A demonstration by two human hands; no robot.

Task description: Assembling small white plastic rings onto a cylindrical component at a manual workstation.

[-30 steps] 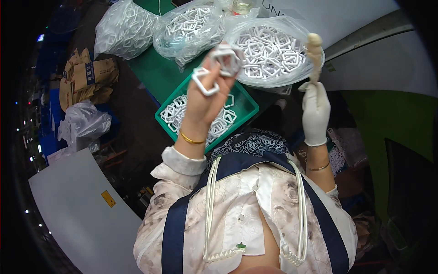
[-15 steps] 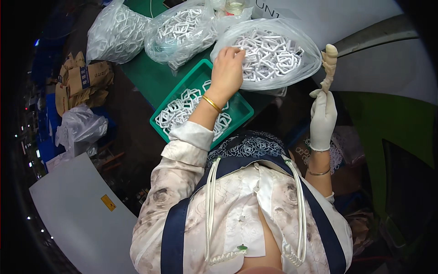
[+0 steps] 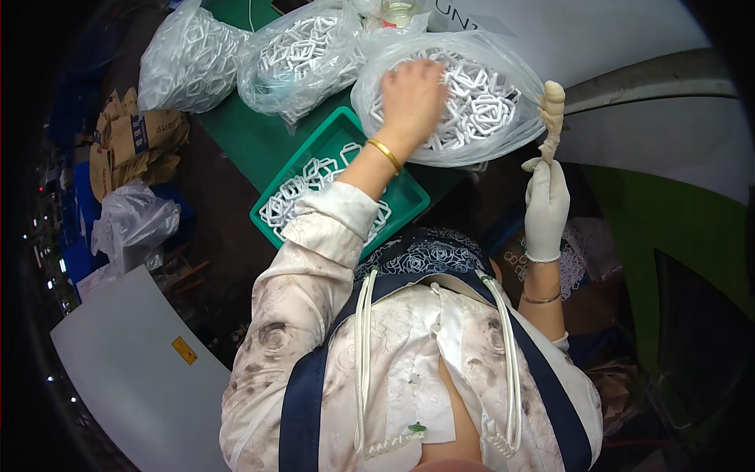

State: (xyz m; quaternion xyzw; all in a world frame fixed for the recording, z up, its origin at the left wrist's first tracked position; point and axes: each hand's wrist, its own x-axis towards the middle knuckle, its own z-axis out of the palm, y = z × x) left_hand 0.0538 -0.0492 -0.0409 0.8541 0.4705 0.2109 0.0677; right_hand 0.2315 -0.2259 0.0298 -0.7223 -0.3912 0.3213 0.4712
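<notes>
White plastic frames (image 3: 472, 102) are being picked from an open clear bag (image 3: 511, 134) by the bare left hand (image 3: 410, 98), fingers curled into the heap (exact grip hidden); the gloved right hand (image 3: 546, 206) is pinching a cloth-wrapped stick (image 3: 552, 118); single pieces are best lifted clear, untangled

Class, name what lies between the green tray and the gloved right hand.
In the head view, the left forearm with its gold bangle crosses between green tray and right hand.
</notes>
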